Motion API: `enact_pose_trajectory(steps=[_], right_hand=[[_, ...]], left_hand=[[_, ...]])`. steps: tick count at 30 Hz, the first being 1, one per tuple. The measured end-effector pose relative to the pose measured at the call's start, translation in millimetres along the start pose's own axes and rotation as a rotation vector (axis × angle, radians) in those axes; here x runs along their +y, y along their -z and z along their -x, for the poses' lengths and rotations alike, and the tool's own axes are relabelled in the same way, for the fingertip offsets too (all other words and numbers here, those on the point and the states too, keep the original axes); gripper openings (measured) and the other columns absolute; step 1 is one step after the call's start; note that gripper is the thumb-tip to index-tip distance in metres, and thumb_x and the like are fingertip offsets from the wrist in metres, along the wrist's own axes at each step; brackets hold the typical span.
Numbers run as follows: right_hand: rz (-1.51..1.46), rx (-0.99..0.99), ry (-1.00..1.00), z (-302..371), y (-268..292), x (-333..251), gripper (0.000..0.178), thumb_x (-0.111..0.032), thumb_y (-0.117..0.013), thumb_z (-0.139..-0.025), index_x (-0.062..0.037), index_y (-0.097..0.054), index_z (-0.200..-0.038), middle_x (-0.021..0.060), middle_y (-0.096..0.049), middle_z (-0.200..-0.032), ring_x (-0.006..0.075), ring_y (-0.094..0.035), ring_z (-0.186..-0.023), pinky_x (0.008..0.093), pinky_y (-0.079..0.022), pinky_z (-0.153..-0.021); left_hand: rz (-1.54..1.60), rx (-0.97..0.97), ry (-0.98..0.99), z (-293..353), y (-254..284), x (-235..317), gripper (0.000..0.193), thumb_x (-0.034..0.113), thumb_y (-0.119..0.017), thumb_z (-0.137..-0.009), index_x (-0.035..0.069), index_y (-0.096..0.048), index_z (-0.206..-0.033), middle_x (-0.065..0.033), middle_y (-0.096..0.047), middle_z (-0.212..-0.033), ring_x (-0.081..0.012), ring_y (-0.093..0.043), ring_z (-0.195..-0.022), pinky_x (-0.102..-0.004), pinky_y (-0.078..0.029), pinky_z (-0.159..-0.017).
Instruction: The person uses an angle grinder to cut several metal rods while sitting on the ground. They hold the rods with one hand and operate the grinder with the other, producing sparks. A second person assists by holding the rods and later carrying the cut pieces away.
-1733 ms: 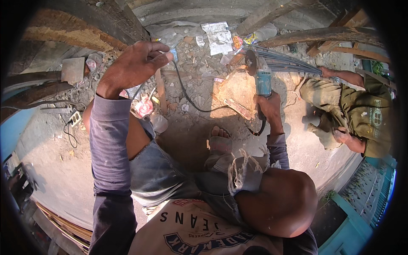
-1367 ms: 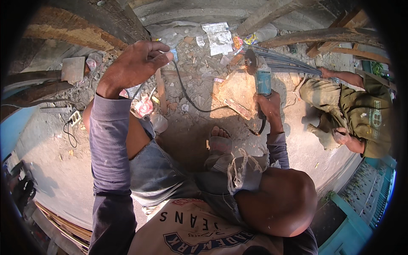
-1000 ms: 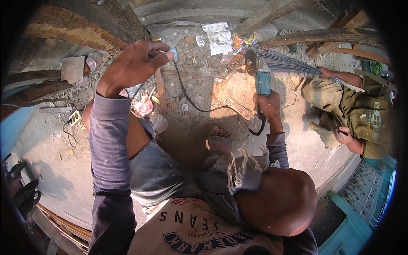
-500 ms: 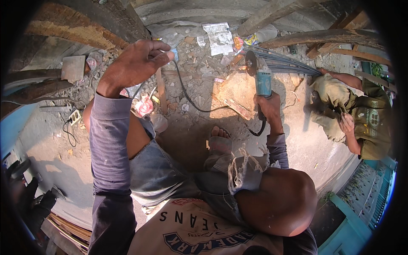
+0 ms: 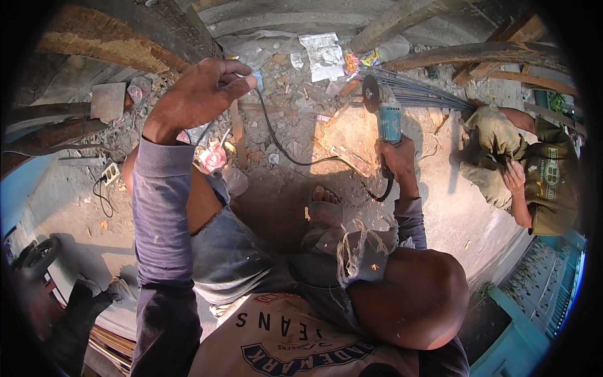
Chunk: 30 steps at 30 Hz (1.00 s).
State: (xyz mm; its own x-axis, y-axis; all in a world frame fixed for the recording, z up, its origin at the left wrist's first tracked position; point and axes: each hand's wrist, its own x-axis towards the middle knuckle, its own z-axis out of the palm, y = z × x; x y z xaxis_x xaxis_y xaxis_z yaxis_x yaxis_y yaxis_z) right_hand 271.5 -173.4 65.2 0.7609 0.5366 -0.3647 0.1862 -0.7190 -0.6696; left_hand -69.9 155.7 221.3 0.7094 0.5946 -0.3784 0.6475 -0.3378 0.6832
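Note:
My right hand [image 5: 399,162] is closed round the teal body of an angle grinder [image 5: 390,122], its dark disc [image 5: 371,94] upright at the far end. Beside the disc lies a bundle of thin steel rods [image 5: 433,96]; whether the disc touches them I cannot tell. Sparks [image 5: 375,217] scatter toward my right forearm and knee. Raised over the ground at the left, my left hand [image 5: 200,94] has its fingers loosely bent and thumb stretched out, with nothing plainly held. A black power cord [image 5: 279,146] runs across the dirt between my hands.
A co-worker [image 5: 534,166] crouches at the right by the rods' near end. Wooden beams [image 5: 480,55] frame the far side. Rubble, paper [image 5: 323,56] and wood scraps [image 5: 352,161] litter the ground. A socket strip [image 5: 111,173] lies left; another person's legs [image 5: 85,308] show lower left.
Sparks now fly back past my right forearm to my knee. The co-worker has shifted slightly. At lower left a person's legs have moved, baring a wheel. My hands stay nearly still.

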Motion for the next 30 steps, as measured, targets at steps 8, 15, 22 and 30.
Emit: enact_pose_trajectory(steps=[8, 15, 22, 30], right_hand=[[0.002, -0.023, 0.018, 2, 5, -2, 0.025, -0.020, -0.082, -0.078, 0.0022, -0.076, -0.088, 0.0053, -0.069, -0.070, 0.0148, -0.061, -0.058, 0.0353, -0.047, -0.055], [-0.005, -0.030, 0.023, 5, 4, -10, 0.026, -0.020, -0.082, -0.077, 0.0023, -0.076, -0.089, 0.0065, -0.072, -0.073, 0.0165, -0.064, -0.060, 0.0361, -0.050, -0.057], [0.063, -0.053, -0.028, 0, 6, -11, 0.035, -0.022, -0.082, -0.074, 0.0048, -0.076, -0.095, 0.0112, -0.076, -0.081, 0.0193, -0.067, -0.070, 0.0371, -0.055, -0.067], [0.028, -0.041, 0.002, 5, 8, -16, 0.030, -0.024, -0.082, -0.074, 0.0016, -0.076, -0.088, 0.0059, -0.071, -0.074, 0.0150, -0.062, -0.063, 0.0367, -0.048, -0.059]], left_hand=[[0.027, -0.003, -0.001, -2, -1, -1, 0.059, 0.039, -0.073, -0.111, -0.008, -0.067, -0.147, -0.0271, -0.078, -0.134, -0.0344, -0.075, -0.130, -0.0431, -0.060, -0.109], [0.012, 0.002, -0.006, 0, 0, -2, 0.059, 0.039, -0.073, -0.111, -0.008, -0.068, -0.147, -0.0274, -0.078, -0.134, -0.0346, -0.075, -0.129, -0.0430, -0.060, -0.109], [0.003, 0.004, -0.010, 1, 1, -2, 0.059, 0.039, -0.072, -0.111, -0.008, -0.068, -0.147, -0.0279, -0.077, -0.135, -0.0355, -0.075, -0.130, -0.0436, -0.060, -0.109], [0.020, 0.008, -0.034, -2, -1, -10, 0.061, 0.047, -0.068, -0.112, -0.003, -0.069, -0.147, -0.0270, -0.078, -0.133, -0.0380, -0.075, -0.129, -0.0494, -0.060, -0.110]])
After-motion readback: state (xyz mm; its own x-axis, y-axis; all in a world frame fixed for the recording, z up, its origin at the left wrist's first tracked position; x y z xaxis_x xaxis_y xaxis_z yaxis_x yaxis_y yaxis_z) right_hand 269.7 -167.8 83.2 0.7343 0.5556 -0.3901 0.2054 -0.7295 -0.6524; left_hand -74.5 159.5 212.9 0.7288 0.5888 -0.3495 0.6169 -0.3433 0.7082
